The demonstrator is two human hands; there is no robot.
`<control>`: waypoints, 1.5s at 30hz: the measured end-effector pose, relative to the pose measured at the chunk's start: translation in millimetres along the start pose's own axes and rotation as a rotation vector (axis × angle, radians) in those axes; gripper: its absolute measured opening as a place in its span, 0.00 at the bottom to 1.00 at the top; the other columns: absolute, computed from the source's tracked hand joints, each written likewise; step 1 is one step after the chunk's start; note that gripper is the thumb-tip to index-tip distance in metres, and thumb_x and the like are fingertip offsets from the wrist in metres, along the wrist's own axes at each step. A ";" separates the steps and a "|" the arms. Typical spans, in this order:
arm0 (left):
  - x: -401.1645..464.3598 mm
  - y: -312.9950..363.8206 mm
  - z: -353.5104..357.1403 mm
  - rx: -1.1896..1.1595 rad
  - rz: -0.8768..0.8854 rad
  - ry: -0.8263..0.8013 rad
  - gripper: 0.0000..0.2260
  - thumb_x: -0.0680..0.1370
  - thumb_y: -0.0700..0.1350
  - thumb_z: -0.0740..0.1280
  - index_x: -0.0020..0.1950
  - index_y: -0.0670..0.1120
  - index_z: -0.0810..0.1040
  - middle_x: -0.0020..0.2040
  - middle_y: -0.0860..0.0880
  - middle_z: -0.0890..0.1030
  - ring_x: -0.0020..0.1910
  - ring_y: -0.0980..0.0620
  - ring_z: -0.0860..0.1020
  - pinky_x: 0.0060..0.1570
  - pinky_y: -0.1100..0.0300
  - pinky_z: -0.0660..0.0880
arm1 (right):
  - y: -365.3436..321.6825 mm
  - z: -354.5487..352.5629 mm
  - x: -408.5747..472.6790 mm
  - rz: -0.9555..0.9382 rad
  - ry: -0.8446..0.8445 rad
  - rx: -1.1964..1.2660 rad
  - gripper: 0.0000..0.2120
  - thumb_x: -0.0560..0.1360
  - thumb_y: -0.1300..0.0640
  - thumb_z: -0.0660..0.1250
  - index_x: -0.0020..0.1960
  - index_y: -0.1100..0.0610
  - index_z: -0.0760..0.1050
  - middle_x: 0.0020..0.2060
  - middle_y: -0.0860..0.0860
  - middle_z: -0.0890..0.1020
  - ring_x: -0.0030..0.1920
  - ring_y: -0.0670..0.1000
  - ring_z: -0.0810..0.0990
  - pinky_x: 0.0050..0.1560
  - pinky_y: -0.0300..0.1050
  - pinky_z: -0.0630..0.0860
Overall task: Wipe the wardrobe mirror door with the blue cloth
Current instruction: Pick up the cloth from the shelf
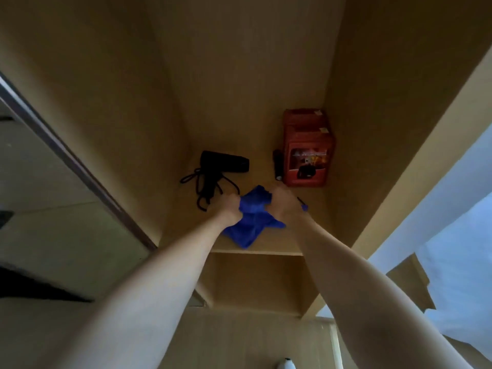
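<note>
Blue cloth (253,222): lies crumpled on the wardrobe shelf (306,235), near the shelf's front edge, at the centre of the view; one corner points toward 6 o'clock, another toward 12 o'clock.
Left hand (230,207): at 9 o'clock of the cloth, fingers curled into the fabric's left side, gripping it; the bare forearm runs down toward 7 o'clock.
Right hand (282,206): at 3 o'clock of the cloth, fingers curled into the fabric's right side, gripping it; the bare forearm runs down toward 5 o'clock.
Hands together: both are closed on the cloth, with a bunched fold of it between them.
Hair dryer (226,162): black, lying on the shelf at 11 o'clock of the cloth, barrel pointing toward 3 o'clock; its black cord (205,190) is coiled just beside the left hand.
Red box (306,150): stands in the shelf's back right corner, at 1 o'clock of the cloth, against the side wall.
Black torch (277,165): a slim dark cylinder lying just beside the box's left face.
Small blue item (303,206): pokes out just beyond the right hand at 3 o'clock; too small to identify.
Sliding door (66,155): its dark frame runs diagonally at 9 o'clock of the view.
Wardrobe interior: tan panels; a lower compartment (253,278) shows under the shelf at 6 o'clock.
</note>
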State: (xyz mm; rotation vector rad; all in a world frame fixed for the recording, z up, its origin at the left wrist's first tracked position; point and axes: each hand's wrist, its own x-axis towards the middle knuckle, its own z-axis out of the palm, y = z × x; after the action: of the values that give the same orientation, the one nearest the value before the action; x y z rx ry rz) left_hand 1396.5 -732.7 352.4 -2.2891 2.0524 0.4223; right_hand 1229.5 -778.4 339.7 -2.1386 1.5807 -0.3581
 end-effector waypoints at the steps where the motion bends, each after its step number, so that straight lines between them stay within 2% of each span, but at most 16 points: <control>1: 2.4 -4.2 0.1 -0.010 -0.026 -0.004 0.02 0.78 0.40 0.62 0.46 0.46 0.73 0.47 0.45 0.79 0.44 0.46 0.79 0.38 0.54 0.76 | -2.3 3.2 7.4 -0.047 -0.011 -0.058 0.22 0.73 0.62 0.68 0.67 0.56 0.73 0.61 0.55 0.78 0.60 0.57 0.77 0.57 0.48 0.75; 4: 7.2 -19.8 1.4 -0.040 -0.105 -0.006 0.03 0.78 0.39 0.63 0.51 0.42 0.76 0.49 0.44 0.80 0.48 0.44 0.79 0.49 0.49 0.79 | -13.4 16.4 26.1 -0.162 -0.065 -0.259 0.22 0.72 0.58 0.70 0.65 0.55 0.72 0.61 0.53 0.76 0.61 0.56 0.74 0.61 0.49 0.71; 7: 10.8 -32.9 5.7 -0.079 -0.155 0.017 0.06 0.77 0.37 0.63 0.52 0.40 0.76 0.48 0.42 0.80 0.46 0.43 0.79 0.45 0.49 0.79 | -19.8 40.8 36.8 -0.170 -0.188 -0.364 0.24 0.73 0.56 0.69 0.68 0.54 0.68 0.65 0.53 0.72 0.66 0.56 0.70 0.67 0.55 0.66; 9: 12.3 -37.1 7.6 -0.095 -0.163 0.004 0.04 0.77 0.36 0.63 0.51 0.40 0.75 0.48 0.41 0.79 0.46 0.42 0.79 0.42 0.51 0.77 | -19.8 54.9 39.3 -0.124 -0.197 -0.386 0.24 0.74 0.56 0.68 0.69 0.53 0.68 0.66 0.53 0.71 0.67 0.56 0.68 0.67 0.59 0.65; 11: 12.2 -40.2 8.5 -0.096 -0.164 -0.002 0.03 0.77 0.36 0.62 0.48 0.40 0.75 0.47 0.41 0.79 0.47 0.41 0.79 0.45 0.50 0.78 | -22.1 59.6 38.9 -0.095 -0.189 -0.424 0.21 0.75 0.55 0.68 0.67 0.52 0.71 0.64 0.54 0.72 0.67 0.56 0.68 0.66 0.57 0.66; 13: 13.9 -38.7 6.0 -0.096 -0.154 -0.003 0.03 0.77 0.36 0.62 0.47 0.40 0.75 0.47 0.41 0.79 0.48 0.41 0.79 0.46 0.49 0.78 | -23.4 54.5 41.6 -0.084 -0.214 -0.419 0.17 0.75 0.55 0.68 0.63 0.54 0.73 0.62 0.56 0.75 0.64 0.57 0.70 0.61 0.52 0.71; 16: 8.0 -39.8 -5.3 -0.112 -0.116 -0.008 0.03 0.77 0.38 0.62 0.44 0.44 0.73 0.48 0.42 0.80 0.47 0.43 0.79 0.46 0.50 0.79 | -33.2 37.2 33.7 -0.033 -0.223 -0.362 0.16 0.74 0.54 0.69 0.61 0.53 0.74 0.56 0.54 0.77 0.57 0.56 0.76 0.47 0.48 0.75; 18: 11.2 -32.9 -8.0 -0.085 -0.098 -0.034 0.05 0.76 0.38 0.62 0.41 0.46 0.70 0.46 0.43 0.79 0.45 0.44 0.79 0.42 0.51 0.78 | -32.1 26.1 34.7 -0.038 -0.210 -0.338 0.15 0.73 0.53 0.69 0.59 0.52 0.75 0.53 0.52 0.77 0.52 0.54 0.78 0.41 0.47 0.73; 20: 6.9 -29.7 -15.8 -0.074 -0.085 -0.043 0.07 0.75 0.38 0.62 0.39 0.47 0.69 0.44 0.45 0.78 0.42 0.45 0.79 0.36 0.53 0.75 | -32.9 17.6 27.4 -0.034 -0.202 -0.307 0.15 0.71 0.54 0.69 0.57 0.51 0.74 0.51 0.51 0.79 0.51 0.54 0.79 0.40 0.47 0.74; 26: -18.9 -16.7 -44.7 -0.068 0.107 -0.062 0.07 0.75 0.39 0.61 0.39 0.48 0.69 0.41 0.46 0.76 0.37 0.47 0.77 0.31 0.56 0.70 | -43.9 -32.3 -33.0 0.131 0.050 -0.341 0.20 0.71 0.54 0.68 0.63 0.49 0.73 0.53 0.51 0.81 0.53 0.56 0.81 0.44 0.47 0.74; 29: -38.4 -3.3 -54.9 -0.053 0.202 -0.042 0.06 0.76 0.40 0.62 0.39 0.48 0.70 0.42 0.46 0.77 0.36 0.48 0.76 0.32 0.56 0.70 | -52.0 -53.1 -69.5 0.232 0.122 -0.397 0.21 0.71 0.53 0.70 0.62 0.49 0.71 0.51 0.50 0.81 0.52 0.55 0.81 0.46 0.47 0.70; 32: -63.4 15.6 -61.3 -0.083 0.327 -0.028 0.02 0.78 0.42 0.63 0.47 0.44 0.73 0.48 0.47 0.78 0.38 0.48 0.75 0.35 0.55 0.69 | -58.7 -68.2 -113.5 0.368 0.174 -0.384 0.21 0.71 0.51 0.71 0.62 0.52 0.71 0.51 0.51 0.81 0.53 0.56 0.80 0.47 0.48 0.71; 34: -79.5 25.9 -62.2 -0.118 0.403 -0.032 0.07 0.79 0.44 0.63 0.54 0.43 0.75 0.50 0.47 0.77 0.41 0.47 0.75 0.38 0.55 0.69 | -61.2 -73.1 -147.3 0.451 0.218 -0.357 0.20 0.71 0.51 0.71 0.60 0.54 0.70 0.52 0.52 0.80 0.53 0.57 0.80 0.44 0.48 0.71; 36: -96.2 32.0 -60.3 -0.128 0.470 -0.034 0.06 0.78 0.44 0.64 0.52 0.44 0.76 0.52 0.45 0.80 0.43 0.46 0.77 0.39 0.54 0.71 | -64.7 -74.8 -179.8 0.517 0.251 -0.333 0.18 0.72 0.51 0.69 0.59 0.55 0.69 0.50 0.52 0.80 0.52 0.58 0.80 0.43 0.48 0.71; 40: -133.8 35.3 -64.2 -0.098 0.520 -0.020 0.05 0.77 0.46 0.64 0.49 0.46 0.75 0.46 0.46 0.76 0.45 0.43 0.78 0.42 0.52 0.76 | -72.7 -72.4 -228.2 0.603 0.301 -0.248 0.20 0.72 0.50 0.68 0.60 0.56 0.68 0.49 0.53 0.79 0.50 0.58 0.80 0.45 0.49 0.75; 45: -175.7 31.0 -73.7 -0.081 0.542 -0.014 0.05 0.77 0.47 0.64 0.48 0.47 0.75 0.48 0.47 0.76 0.47 0.44 0.78 0.47 0.49 0.78 | -92.6 -71.7 -266.0 0.629 0.359 -0.186 0.21 0.71 0.48 0.69 0.60 0.55 0.69 0.39 0.49 0.73 0.42 0.55 0.76 0.42 0.48 0.74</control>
State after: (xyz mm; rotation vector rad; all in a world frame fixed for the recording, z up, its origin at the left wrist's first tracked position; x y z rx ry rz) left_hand 1363.5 -581.4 467.7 -1.7207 2.6759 0.5415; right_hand 1191.4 -518.3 463.8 -1.6272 2.4644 -0.4048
